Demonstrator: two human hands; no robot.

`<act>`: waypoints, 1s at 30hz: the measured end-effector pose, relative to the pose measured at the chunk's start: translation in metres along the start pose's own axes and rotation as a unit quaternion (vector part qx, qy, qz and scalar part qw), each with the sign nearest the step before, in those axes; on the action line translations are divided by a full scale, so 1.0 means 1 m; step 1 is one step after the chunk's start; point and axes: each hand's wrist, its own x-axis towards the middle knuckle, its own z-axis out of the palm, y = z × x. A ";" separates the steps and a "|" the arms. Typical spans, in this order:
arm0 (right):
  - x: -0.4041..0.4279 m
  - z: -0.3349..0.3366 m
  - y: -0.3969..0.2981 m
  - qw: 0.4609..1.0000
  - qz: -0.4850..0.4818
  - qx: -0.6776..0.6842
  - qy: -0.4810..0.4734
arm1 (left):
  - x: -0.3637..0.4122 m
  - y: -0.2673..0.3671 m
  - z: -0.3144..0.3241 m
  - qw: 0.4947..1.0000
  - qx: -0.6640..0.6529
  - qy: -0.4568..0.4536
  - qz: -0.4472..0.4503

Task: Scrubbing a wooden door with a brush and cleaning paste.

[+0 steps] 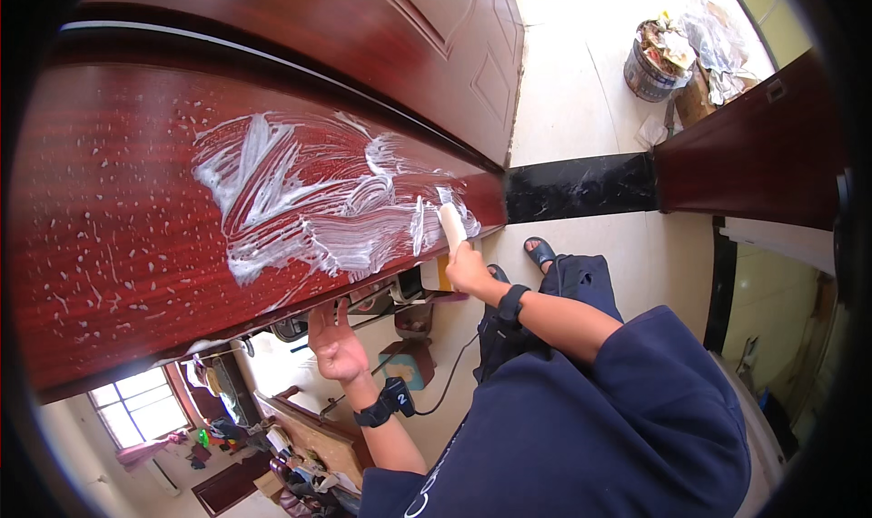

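Note:
In the head view, a dark red wooden door (157, 245) fills the left side, its face streaked with white foam (354, 242) in the middle and dotted with white drops farther left. My right hand (469, 268) is closed around the pale handle of a brush or scrubber (452, 225), whose far end touches the foamy surface near the door's lower end. Its working end is hard to make out. My left hand (337, 344) is at the door's edge, palm up, with its fingertips partly hidden behind that edge; whether it grips the edge is not clear.
A second door panel (470, 48) stands beyond this one. A black stone threshold (579, 187) crosses the pale floor. Farther off are a full waste bucket (650, 75) and plastic bags (715, 37). A stool (412, 366) and a cluttered wooden bench (320, 436) stand behind the door.

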 end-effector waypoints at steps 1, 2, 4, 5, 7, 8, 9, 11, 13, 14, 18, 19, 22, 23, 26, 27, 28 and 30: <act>-0.002 -0.009 -0.007 0.998 -0.011 0.059 -0.006 | 0.000 0.001 0.000 1.000 0.003 0.002 0.002; -0.007 -0.020 -0.011 0.983 -0.016 0.179 -0.027 | 0.000 0.001 -0.001 1.000 0.006 0.004 0.003; 0.002 -0.025 -0.009 0.958 0.007 0.283 -0.048 | 0.000 0.000 -0.001 1.000 0.008 0.006 0.005; 0.005 -0.025 -0.008 0.920 0.030 0.384 -0.069 | 0.000 0.000 -0.001 1.000 0.009 0.007 0.006; 0.001 -0.023 -0.014 0.910 0.014 0.405 -0.093 | 0.001 0.000 -0.002 1.000 0.013 0.002 0.006; 0.000 -0.019 -0.018 0.891 0.054 0.420 -0.163 | 0.001 0.000 -0.002 1.000 0.016 -0.003 0.007; -0.003 -0.017 -0.025 0.866 0.093 0.432 -0.231 | 0.000 -0.001 -0.002 1.000 0.017 -0.003 0.007; -0.016 -0.011 -0.031 0.875 0.077 0.405 -0.254 | 0.000 -0.002 -0.001 0.999 0.028 0.003 0.016; -0.022 -0.003 -0.037 0.905 0.049 0.350 -0.237 | 0.000 -0.002 0.004 0.999 0.035 0.005 0.014; -0.025 0.002 -0.041 0.928 -0.003 0.295 -0.229 | 0.001 -0.002 0.006 0.999 0.039 0.009 0.011; -0.075 0.004 -0.073 0.957 -0.236 0.101 -0.134 | -0.003 0.002 0.010 0.998 0.038 0.052 0.012; -0.077 0.000 -0.074 0.957 -0.237 0.100 -0.134 | -0.002 0.002 0.009 0.998 0.044 0.050 0.010; -0.066 -0.001 -0.061 0.979 -0.189 -0.033 -0.066 | 0.002 0.000 0.010 0.998 0.048 0.044 0.008; -0.047 0.011 -0.043 0.991 -0.131 0.017 -0.032 | 0.003 0.001 0.013 0.998 0.046 0.039 0.007; -0.035 -0.004 -0.050 0.991 0.009 0.085 -0.101 | -0.001 0.001 -0.001 0.999 0.040 0.007 0.014; -0.041 -0.008 -0.061 0.991 0.007 0.085 -0.098 | 0.003 -0.001 0.001 0.999 0.038 0.006 0.015; -0.053 -0.006 -0.070 0.993 -0.097 0.046 -0.041 | 0.003 -0.002 0.005 0.999 0.037 0.021 0.015; -0.085 -0.009 -0.098 0.970 -0.242 -0.026 0.000 | 0.001 -0.002 0.008 0.999 0.030 0.037 0.021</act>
